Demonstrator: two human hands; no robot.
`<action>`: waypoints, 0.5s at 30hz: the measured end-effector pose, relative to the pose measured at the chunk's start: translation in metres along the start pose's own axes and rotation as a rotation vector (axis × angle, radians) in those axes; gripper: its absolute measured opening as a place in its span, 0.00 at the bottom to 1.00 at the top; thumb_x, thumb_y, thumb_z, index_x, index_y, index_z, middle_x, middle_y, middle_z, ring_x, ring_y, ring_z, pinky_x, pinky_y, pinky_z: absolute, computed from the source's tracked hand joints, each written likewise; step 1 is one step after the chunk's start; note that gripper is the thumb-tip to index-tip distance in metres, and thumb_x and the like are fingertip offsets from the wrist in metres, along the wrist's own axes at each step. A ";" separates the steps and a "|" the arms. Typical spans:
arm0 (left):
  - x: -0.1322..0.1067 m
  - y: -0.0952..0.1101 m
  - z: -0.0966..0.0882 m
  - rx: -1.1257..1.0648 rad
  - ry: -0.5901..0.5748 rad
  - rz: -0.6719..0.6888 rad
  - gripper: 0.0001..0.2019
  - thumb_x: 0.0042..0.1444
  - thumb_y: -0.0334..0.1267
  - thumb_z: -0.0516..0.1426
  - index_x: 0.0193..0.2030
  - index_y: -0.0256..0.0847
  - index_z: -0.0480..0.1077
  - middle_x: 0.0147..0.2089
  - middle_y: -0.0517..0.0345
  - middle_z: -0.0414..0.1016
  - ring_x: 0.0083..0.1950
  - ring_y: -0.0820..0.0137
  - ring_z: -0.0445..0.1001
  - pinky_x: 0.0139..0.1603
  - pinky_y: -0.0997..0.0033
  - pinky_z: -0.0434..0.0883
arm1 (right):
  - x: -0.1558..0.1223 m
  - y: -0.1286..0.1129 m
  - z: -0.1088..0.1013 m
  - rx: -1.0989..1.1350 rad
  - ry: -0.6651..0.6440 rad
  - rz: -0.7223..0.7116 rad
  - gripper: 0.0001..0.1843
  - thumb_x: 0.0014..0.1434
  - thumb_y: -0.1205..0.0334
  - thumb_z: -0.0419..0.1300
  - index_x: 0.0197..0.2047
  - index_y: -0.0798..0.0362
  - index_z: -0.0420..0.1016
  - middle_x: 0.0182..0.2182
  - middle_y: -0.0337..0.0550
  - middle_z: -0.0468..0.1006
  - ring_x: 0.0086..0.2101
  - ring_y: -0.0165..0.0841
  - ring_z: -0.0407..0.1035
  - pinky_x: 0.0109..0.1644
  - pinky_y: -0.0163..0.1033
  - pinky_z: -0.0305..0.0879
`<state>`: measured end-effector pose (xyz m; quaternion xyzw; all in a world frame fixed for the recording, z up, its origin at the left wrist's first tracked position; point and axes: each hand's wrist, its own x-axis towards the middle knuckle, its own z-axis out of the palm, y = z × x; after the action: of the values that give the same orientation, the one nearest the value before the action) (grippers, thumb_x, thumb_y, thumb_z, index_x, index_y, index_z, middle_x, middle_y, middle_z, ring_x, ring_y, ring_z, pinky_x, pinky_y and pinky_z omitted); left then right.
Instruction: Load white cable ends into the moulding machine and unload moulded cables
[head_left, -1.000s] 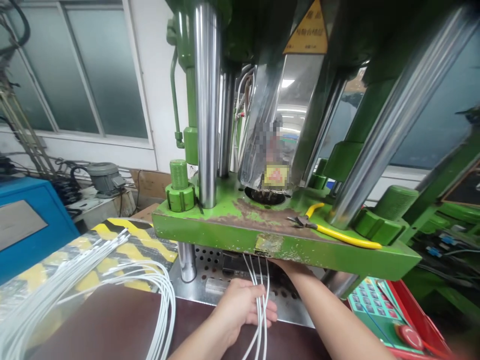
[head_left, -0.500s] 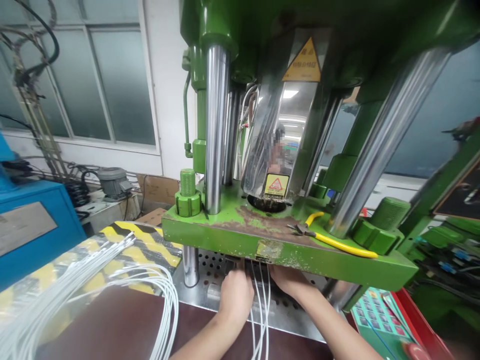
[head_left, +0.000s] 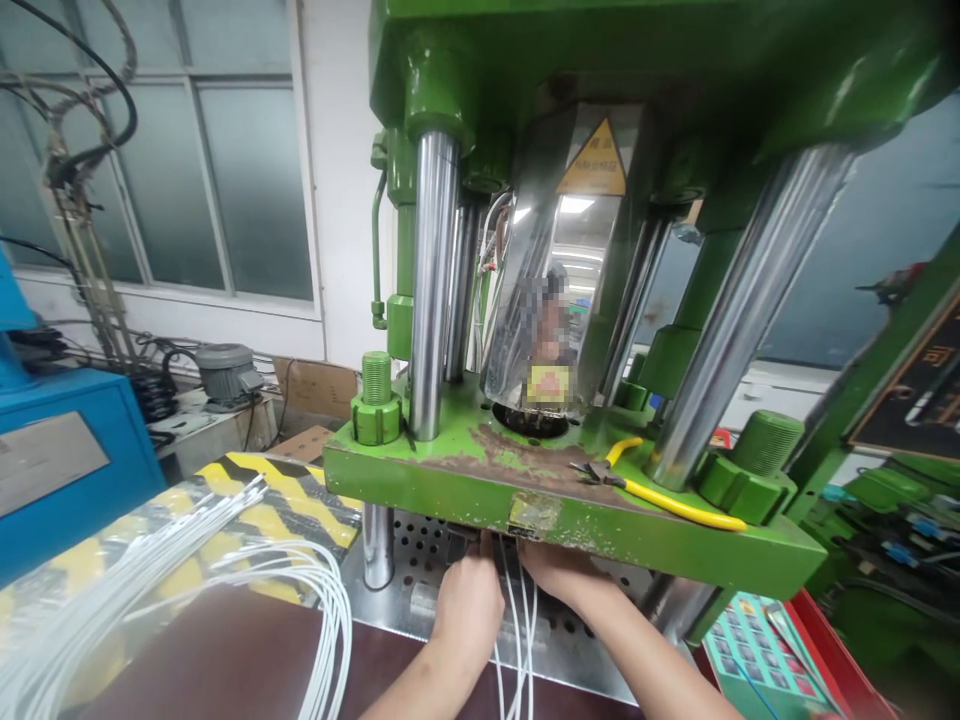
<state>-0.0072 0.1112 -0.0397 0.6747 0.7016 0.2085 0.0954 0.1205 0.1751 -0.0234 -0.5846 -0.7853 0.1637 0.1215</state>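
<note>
Both of my hands reach under the green press plate (head_left: 570, 515) of a green moulding machine. My left hand (head_left: 466, 606) lies knuckles up on the perforated steel bed (head_left: 420, 545), its fingertips hidden beneath the plate. My right hand (head_left: 559, 572) is tucked further in, fingers out of sight. Between the two hands run several thin white cables (head_left: 517, 625), leading from under the plate toward me. Whether either hand grips them is hidden.
A large bundle of white cables (head_left: 172, 570) lies at left over yellow-black hazard tape (head_left: 292, 490). Yellow-handled pliers (head_left: 660, 490) rest on the press plate. Chrome columns (head_left: 431, 290) rise around the mould. A blue cabinet (head_left: 60, 470) stands far left, a control panel (head_left: 757, 655) at lower right.
My left hand let its loose hold on the cables near me and moved forward under the plate. The right hand stayed under the plate. The view tilted upward slightly.
</note>
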 end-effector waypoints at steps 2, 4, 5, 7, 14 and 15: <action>-0.001 0.000 -0.001 -0.016 0.006 0.008 0.21 0.55 0.23 0.43 0.52 0.29 0.67 0.31 0.40 0.77 0.34 0.57 0.77 0.31 0.67 0.69 | 0.005 -0.003 0.006 -0.004 -0.003 -0.018 0.17 0.59 0.57 0.49 0.46 0.52 0.72 0.47 0.51 0.75 0.50 0.43 0.67 0.55 0.44 0.60; -0.002 -0.001 0.000 -0.030 0.011 0.007 0.20 0.55 0.23 0.43 0.51 0.29 0.67 0.32 0.39 0.77 0.34 0.56 0.77 0.31 0.66 0.69 | 0.010 -0.004 0.011 -0.005 -0.007 -0.039 0.17 0.59 0.58 0.48 0.47 0.52 0.71 0.48 0.51 0.74 0.51 0.42 0.66 0.56 0.46 0.59; -0.002 -0.001 0.000 -0.036 0.015 0.006 0.20 0.55 0.23 0.43 0.51 0.29 0.67 0.32 0.39 0.77 0.34 0.55 0.77 0.31 0.65 0.69 | 0.011 -0.004 0.013 -0.004 -0.008 -0.051 0.18 0.59 0.59 0.47 0.48 0.52 0.71 0.49 0.50 0.74 0.52 0.41 0.65 0.57 0.46 0.58; -0.002 -0.002 0.002 -0.043 0.027 0.003 0.20 0.54 0.23 0.44 0.52 0.30 0.66 0.33 0.39 0.77 0.34 0.56 0.77 0.32 0.66 0.69 | 0.014 -0.003 0.015 0.000 -0.006 -0.071 0.18 0.59 0.60 0.46 0.49 0.52 0.70 0.50 0.49 0.73 0.53 0.39 0.63 0.58 0.45 0.56; -0.001 0.001 -0.005 -0.023 0.101 0.030 0.18 0.56 0.25 0.44 0.46 0.32 0.71 0.35 0.41 0.76 0.37 0.59 0.76 0.36 0.66 0.69 | 0.011 -0.008 0.007 0.026 0.036 -0.113 0.18 0.58 0.61 0.47 0.49 0.53 0.70 0.52 0.49 0.71 0.56 0.38 0.60 0.61 0.44 0.52; -0.002 0.003 -0.008 -0.014 0.122 0.041 0.18 0.56 0.26 0.44 0.45 0.31 0.71 0.37 0.40 0.76 0.39 0.58 0.75 0.39 0.65 0.68 | 0.010 -0.008 0.005 0.030 0.042 -0.111 0.18 0.58 0.60 0.47 0.49 0.54 0.70 0.53 0.49 0.71 0.56 0.39 0.60 0.61 0.44 0.51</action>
<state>-0.0075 0.1083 -0.0319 0.6743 0.6907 0.2558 0.0529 0.1081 0.1820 -0.0247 -0.5415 -0.8113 0.1564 0.1555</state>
